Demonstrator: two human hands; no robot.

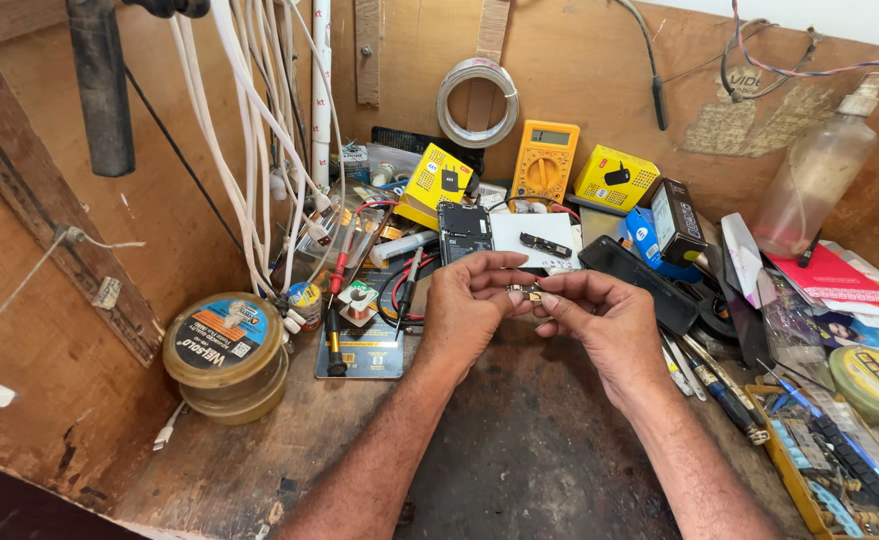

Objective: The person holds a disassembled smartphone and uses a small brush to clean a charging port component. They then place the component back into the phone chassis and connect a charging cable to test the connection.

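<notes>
My left hand (473,305) and my right hand (600,320) meet above the middle of a worn wooden workbench (520,450). Together their fingertips pinch a tiny metallic electronic part (530,292), mostly hidden by the fingers. Just behind the hands lies an opened black phone (464,232) with its board showing, beside a white pad (533,238) carrying a small black part. A black phone screen (640,280) lies to the right of my right hand.
A yellow multimeter (545,162) and yellow boxes (615,178) stand at the back. White cables (260,150) hang at left above round tins (225,345). A plastic bottle (818,175), papers, screwdrivers (720,390) and a tool tray (840,470) crowd the right side.
</notes>
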